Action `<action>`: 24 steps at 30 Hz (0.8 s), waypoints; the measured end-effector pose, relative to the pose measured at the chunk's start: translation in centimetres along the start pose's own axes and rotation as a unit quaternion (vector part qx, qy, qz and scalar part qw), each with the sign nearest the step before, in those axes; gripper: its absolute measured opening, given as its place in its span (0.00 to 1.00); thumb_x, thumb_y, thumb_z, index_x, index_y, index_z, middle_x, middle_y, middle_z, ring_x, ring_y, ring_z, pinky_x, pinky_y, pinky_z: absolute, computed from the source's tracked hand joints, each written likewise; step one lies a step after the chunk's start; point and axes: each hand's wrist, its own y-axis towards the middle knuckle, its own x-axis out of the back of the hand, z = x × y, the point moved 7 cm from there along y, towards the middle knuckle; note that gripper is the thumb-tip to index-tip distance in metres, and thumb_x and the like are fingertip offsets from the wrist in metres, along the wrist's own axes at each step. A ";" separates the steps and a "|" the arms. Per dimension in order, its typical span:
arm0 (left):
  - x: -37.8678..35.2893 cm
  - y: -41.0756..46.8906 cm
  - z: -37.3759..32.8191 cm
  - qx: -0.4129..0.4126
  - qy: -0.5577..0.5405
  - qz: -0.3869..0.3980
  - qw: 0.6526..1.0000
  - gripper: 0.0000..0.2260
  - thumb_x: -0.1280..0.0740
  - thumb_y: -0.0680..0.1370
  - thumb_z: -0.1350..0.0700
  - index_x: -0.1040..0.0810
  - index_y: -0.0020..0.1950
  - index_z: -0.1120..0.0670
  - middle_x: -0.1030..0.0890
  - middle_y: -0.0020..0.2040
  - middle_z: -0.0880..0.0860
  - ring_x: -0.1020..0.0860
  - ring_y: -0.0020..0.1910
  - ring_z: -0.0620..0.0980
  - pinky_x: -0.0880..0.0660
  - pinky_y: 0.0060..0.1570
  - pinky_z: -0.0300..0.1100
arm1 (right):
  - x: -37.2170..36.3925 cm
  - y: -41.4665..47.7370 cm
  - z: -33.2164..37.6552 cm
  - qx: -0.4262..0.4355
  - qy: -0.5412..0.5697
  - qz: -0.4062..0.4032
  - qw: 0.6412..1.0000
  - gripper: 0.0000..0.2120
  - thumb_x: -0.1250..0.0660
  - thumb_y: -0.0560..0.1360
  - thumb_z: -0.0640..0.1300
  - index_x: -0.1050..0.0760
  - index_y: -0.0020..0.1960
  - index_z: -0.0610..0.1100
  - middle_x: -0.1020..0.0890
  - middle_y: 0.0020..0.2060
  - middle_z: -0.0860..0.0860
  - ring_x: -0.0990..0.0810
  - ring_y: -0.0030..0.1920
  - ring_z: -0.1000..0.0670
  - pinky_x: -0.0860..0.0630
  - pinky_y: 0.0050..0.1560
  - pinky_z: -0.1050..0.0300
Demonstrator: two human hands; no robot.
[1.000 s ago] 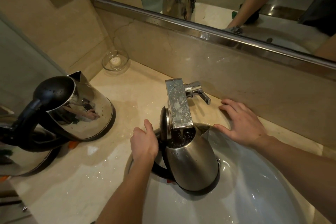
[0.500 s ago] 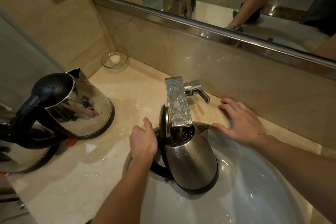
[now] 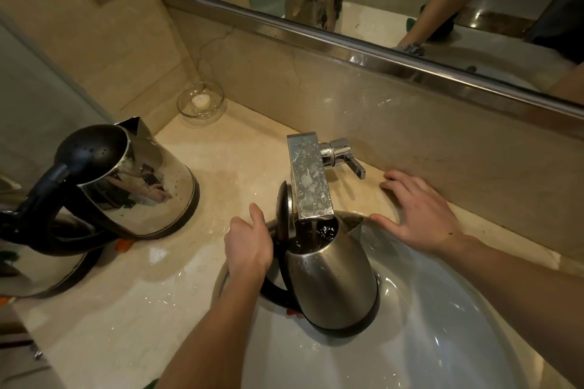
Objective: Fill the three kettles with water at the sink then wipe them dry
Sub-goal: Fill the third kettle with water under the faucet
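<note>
Water is running from the tap (image 3: pixel 311 180) into the open kettle (image 3: pixel 335 281) in the sink (image 3: pixel 458 325). The left grip (image 3: pixel 248 243) is holding its handle (image 3: pixel 275 290), and the right grip (image 3: pixel 420 211) is lying flat on the tabletop (image 3: pixel 142 309) beside the sink's rim. A second kettle (image 3: pixel 136 183) is sitting well to the left.

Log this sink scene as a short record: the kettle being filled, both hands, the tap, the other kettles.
kettle in sink: lid up, under the spout, water running in
left hand: grips its black handle
right hand: flat on the counter, holding nothing
tap: running
second kettle: lid shut, on the counter, left
third kettle: partly in view, left edge
</note>
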 end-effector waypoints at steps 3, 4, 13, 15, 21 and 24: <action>-0.1 0.1 0.0 -0.002 0.001 0.003 1.000 0.27 0.52 0.82 0.40 0.26 0.58 0.62 0.23 0.47 0.58 0.24 0.44 0.55 0.29 0.46 0.50 | 0.1 0.0 0.1 0.000 0.001 -0.002 1.000 0.38 0.48 0.72 0.73 0.30 0.69 0.47 0.31 0.70 0.51 0.32 0.67 0.47 0.33 0.68 0.49; -0.1 0.0 0.0 -0.003 0.003 0.003 1.000 0.27 0.52 0.82 0.40 0.26 0.58 0.62 0.23 0.47 0.58 0.24 0.44 0.55 0.29 0.46 0.50 | 0.1 0.0 0.1 0.000 0.001 -0.003 1.000 0.38 0.48 0.72 0.73 0.30 0.69 0.47 0.31 0.70 0.51 0.32 0.67 0.47 0.33 0.68 0.49; -0.2 0.2 0.2 -0.001 0.008 0.004 1.000 0.27 0.52 0.82 0.40 0.26 0.58 0.61 0.24 0.46 0.56 0.24 0.44 0.53 0.28 0.47 0.49 | 0.1 0.0 0.2 0.001 -0.004 0.000 1.000 0.39 0.49 0.72 0.74 0.30 0.69 0.47 0.31 0.71 0.51 0.33 0.67 0.48 0.34 0.68 0.50; -0.2 0.1 0.2 0.001 0.005 0.003 1.000 0.26 0.52 0.83 0.40 0.27 0.57 0.60 0.24 0.46 0.55 0.25 0.44 0.53 0.30 0.46 0.49 | 0.1 0.0 0.1 0.000 -0.005 -0.001 1.000 0.39 0.48 0.72 0.74 0.30 0.69 0.47 0.31 0.71 0.51 0.33 0.67 0.48 0.35 0.68 0.50; -0.1 0.0 0.1 0.000 0.006 -0.002 1.000 0.26 0.51 0.83 0.40 0.26 0.56 0.61 0.25 0.43 0.54 0.26 0.41 0.51 0.31 0.45 0.48 | 0.1 0.0 0.1 0.003 -0.004 -0.008 1.000 0.37 0.47 0.72 0.73 0.29 0.68 0.47 0.30 0.70 0.51 0.32 0.66 0.48 0.34 0.67 0.51; -0.1 0.0 0.1 -0.002 0.008 -0.001 1.000 0.27 0.52 0.82 0.40 0.26 0.57 0.61 0.24 0.45 0.55 0.25 0.42 0.52 0.30 0.45 0.48 | 0.1 0.0 0.0 0.002 -0.003 -0.010 1.000 0.37 0.46 0.72 0.73 0.29 0.68 0.47 0.30 0.70 0.51 0.31 0.66 0.48 0.33 0.67 0.51</action>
